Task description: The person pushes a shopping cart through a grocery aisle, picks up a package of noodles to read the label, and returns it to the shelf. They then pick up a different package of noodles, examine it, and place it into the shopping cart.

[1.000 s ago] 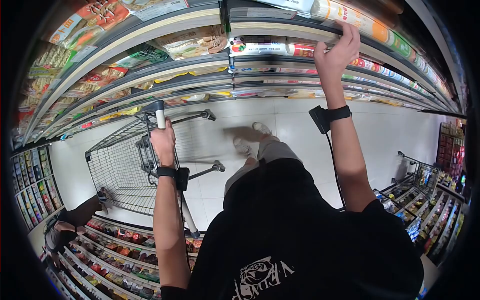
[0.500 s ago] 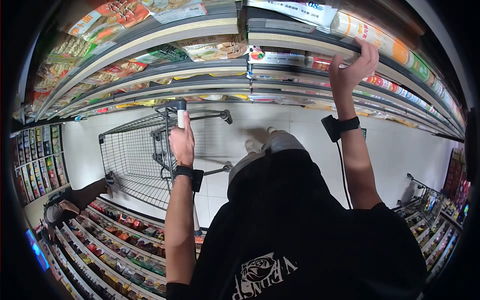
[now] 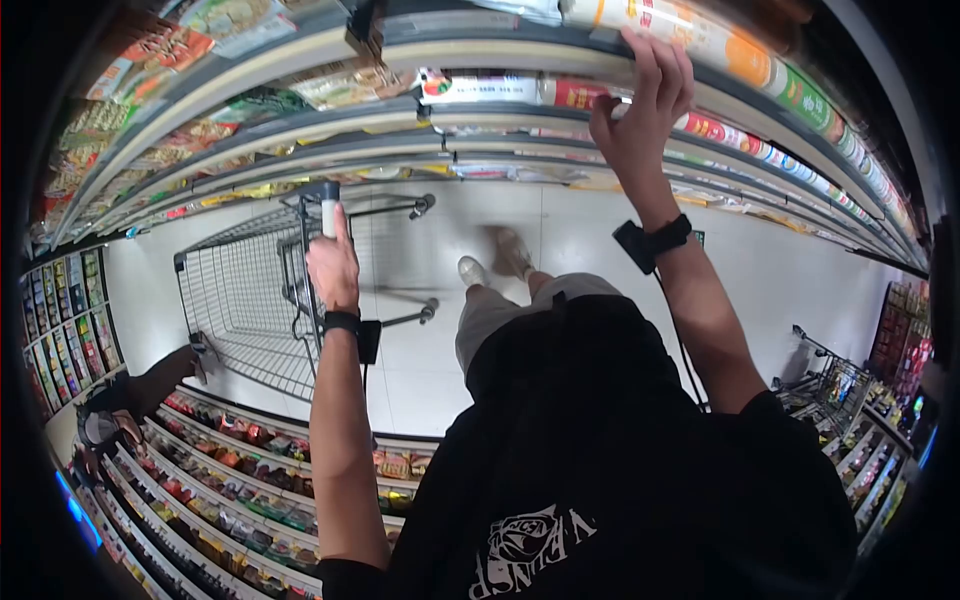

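Observation:
My left hand [image 3: 334, 268] is closed round the white handle [image 3: 329, 216] of a wire shopping cart [image 3: 240, 315], its thumb lying along the grip. My right hand [image 3: 648, 118] is raised at the upper shelf edge [image 3: 500, 54], fingers bent over it and thumb apart below. Its fingertips reach the lower side of a white and orange roll-shaped packet [image 3: 700, 42]. A green-labelled roll packet [image 3: 806, 103] lies to the right of that one. On the tier below, a red-ended packet [image 3: 578, 93] shows just left of my thumb.
Bagged foods [image 3: 200, 50] fill the shelves at upper left. Behind the cart runs another row of stocked shelves [image 3: 240, 470]. A person [image 3: 110, 420] is at far left. A second cart [image 3: 835, 385] stands at right on the pale tiled floor [image 3: 560, 225].
My right hand has shifted left along the shelf edge. My left hand and the cart sit slightly further left in view. My feet have changed position.

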